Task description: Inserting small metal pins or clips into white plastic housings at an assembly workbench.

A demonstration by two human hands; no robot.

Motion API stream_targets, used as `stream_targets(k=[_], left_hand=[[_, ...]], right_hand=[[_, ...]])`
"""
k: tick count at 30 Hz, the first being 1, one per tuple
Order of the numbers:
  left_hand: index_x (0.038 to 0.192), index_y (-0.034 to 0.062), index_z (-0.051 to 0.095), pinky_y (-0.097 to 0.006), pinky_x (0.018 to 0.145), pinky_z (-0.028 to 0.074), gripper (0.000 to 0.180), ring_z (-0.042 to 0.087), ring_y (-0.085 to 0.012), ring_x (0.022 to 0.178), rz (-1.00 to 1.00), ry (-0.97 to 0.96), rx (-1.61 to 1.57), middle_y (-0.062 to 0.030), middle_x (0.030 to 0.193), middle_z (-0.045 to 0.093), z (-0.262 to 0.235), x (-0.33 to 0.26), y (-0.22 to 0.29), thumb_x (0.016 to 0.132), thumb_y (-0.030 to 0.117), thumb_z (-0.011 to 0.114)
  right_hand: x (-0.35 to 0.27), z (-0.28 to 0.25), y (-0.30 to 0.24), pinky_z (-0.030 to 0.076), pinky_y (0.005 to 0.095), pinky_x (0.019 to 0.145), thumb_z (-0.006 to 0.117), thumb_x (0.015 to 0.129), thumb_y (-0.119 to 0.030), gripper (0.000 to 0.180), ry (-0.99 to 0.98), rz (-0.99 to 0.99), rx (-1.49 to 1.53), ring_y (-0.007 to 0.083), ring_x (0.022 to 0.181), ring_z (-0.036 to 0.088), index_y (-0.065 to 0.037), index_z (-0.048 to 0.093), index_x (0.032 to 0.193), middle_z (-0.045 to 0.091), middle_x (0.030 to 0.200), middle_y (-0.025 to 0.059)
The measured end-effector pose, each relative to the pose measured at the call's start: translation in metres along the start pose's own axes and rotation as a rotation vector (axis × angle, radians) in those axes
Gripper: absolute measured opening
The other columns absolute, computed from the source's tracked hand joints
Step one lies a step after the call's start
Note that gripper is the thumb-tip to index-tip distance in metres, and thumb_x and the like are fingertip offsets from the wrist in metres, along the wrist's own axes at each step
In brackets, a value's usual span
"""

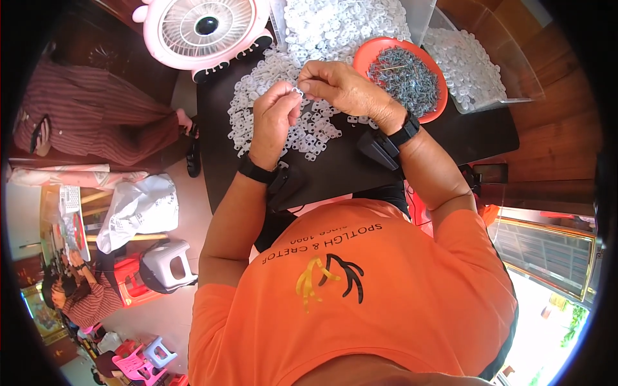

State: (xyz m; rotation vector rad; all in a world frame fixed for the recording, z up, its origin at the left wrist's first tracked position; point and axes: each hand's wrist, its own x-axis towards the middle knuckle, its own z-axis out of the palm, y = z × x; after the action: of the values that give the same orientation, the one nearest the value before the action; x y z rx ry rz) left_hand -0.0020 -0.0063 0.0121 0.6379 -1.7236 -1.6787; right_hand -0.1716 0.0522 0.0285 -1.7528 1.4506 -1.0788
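My left hand [275, 117] pinches a small white plastic piece [297, 91] between thumb and forefinger above the dark table. Meeting it from the right, my right hand [347, 90] has its thumb and fingertips closed at the same piece. Whatever the right fingertips grip is too small to make out. Below both hands spreads a loose pile of flat white plastic pieces with holes [315, 136]. Just beyond my right wrist, an orange round tray [443, 96] holds many thin grey-blue metal-looking bits [407, 77].
A clear bin heaped with white pieces [344, 26] stands at the far side, with another clear bin [524, 96] to its right. A pink fan [206, 26] is at the far left. Other people sit or stand to the left near plastic stools [168, 264].
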Motion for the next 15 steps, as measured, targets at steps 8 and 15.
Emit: stream_targets(k=[8, 15], left_hand=[[0.074, 0.0065, 0.052, -0.019, 0.048, 0.031, 0.018, 0.041, -0.0054, 0.052, 0.002, -0.008, 0.017, 0.0017, 0.060, 0.048, 0.0005, -0.0007, 0.0007, 0.087, 0.018, 0.049], [0.073, 0.0063, 0.052, -0.019, 0.049, 0.030, 0.018, 0.041, -0.0055, 0.052, -0.007, -0.014, 0.016, 0.0018, 0.060, 0.048, 0.0007, -0.0008, 0.0015, 0.087, 0.018, 0.049]], right_hand=[[0.0005, -0.0007, 0.0083, 0.045, 0.0237, 0.066, 0.052, 0.093, -0.015, 0.015, 0.012, -0.001, 0.143, 0.0083, 0.070, 0.051, -0.001, 0.055, 0.087, 0.055, 0.073, -0.0001], [-0.0002, 0.0008, 0.0049, 0.044, 0.0227, 0.067, 0.053, 0.093, -0.014, 0.015, 0.001, 0.018, 0.096, 0.0071, 0.071, 0.050, 0.000, 0.055, 0.088, 0.054, 0.073, -0.0010]])
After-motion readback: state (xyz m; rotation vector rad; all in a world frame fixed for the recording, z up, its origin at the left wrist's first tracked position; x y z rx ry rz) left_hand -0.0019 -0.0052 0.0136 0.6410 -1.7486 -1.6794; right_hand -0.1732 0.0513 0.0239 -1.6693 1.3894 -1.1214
